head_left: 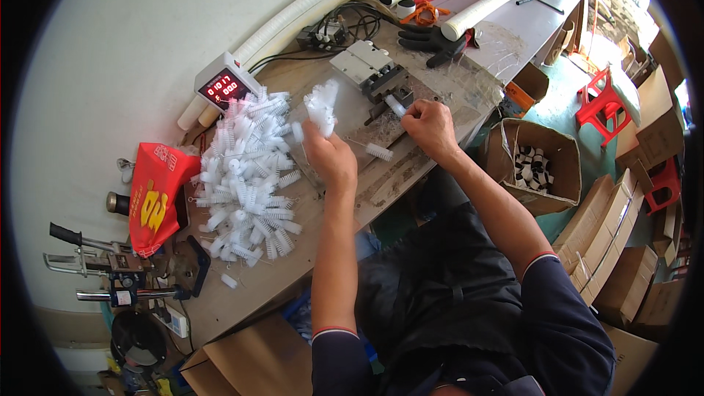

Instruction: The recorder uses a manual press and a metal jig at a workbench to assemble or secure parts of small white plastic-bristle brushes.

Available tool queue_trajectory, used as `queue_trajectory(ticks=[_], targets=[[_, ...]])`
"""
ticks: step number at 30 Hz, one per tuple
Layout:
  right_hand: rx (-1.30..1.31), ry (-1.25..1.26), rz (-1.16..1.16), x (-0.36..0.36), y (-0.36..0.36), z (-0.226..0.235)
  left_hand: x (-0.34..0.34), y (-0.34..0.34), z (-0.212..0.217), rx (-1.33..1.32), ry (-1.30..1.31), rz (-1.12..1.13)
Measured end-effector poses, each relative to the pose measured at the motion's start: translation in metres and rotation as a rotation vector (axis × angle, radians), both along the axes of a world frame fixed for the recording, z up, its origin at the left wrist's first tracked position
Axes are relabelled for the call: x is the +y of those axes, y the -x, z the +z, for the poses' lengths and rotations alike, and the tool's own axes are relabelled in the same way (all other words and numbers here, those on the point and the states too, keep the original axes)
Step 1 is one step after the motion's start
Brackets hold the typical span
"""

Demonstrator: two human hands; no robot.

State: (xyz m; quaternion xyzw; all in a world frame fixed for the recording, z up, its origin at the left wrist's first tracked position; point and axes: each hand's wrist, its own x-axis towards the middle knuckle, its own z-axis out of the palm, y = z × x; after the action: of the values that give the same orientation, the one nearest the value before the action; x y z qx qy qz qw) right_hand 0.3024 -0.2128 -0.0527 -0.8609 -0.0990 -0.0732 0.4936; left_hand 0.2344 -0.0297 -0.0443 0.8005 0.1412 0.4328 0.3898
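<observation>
My left hand [331, 158] is closed round a bunch of small white bristle brushes [321, 101], held upright just right of a big brush pile [246, 176]. Closed in a pinch, my right hand [431, 128] holds a single white brush [395, 105]. That brush points at the dark jaws of a small grey bench machine [370, 70]; whether its tip sits inside them I cannot tell. Between my hands, a loose brush [379, 152] with a thin wire end lies on the table. Another brush [229, 280] lies apart at the pile's near end.
A counter box with red digits [222, 88] and a red bag [158, 194] stand left of the pile. Behind the machine lie a black glove [433, 42] and white pipes [495, 6]. An open carton [506, 143] with black-and-white pieces stands right, near red stools [605, 106].
</observation>
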Motion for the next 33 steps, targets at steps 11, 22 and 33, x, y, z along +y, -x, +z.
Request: queue_trajectory(ticks=[11,22,33], targets=[[-0.037,-0.050,-0.010,0.001,0.005,-0.002,-0.008,-0.002,-0.003,0.025,-0.069,-0.123],[-0.006,-0.074,0.014,0.001,0.011,-0.003,-0.015,-0.001,0.002,0.358,-0.245,-0.213],[-0.085,-0.120,0.101,-0.001,0.016,-0.005,-0.014,-0.009,-0.001,0.461,-0.387,-0.161]])
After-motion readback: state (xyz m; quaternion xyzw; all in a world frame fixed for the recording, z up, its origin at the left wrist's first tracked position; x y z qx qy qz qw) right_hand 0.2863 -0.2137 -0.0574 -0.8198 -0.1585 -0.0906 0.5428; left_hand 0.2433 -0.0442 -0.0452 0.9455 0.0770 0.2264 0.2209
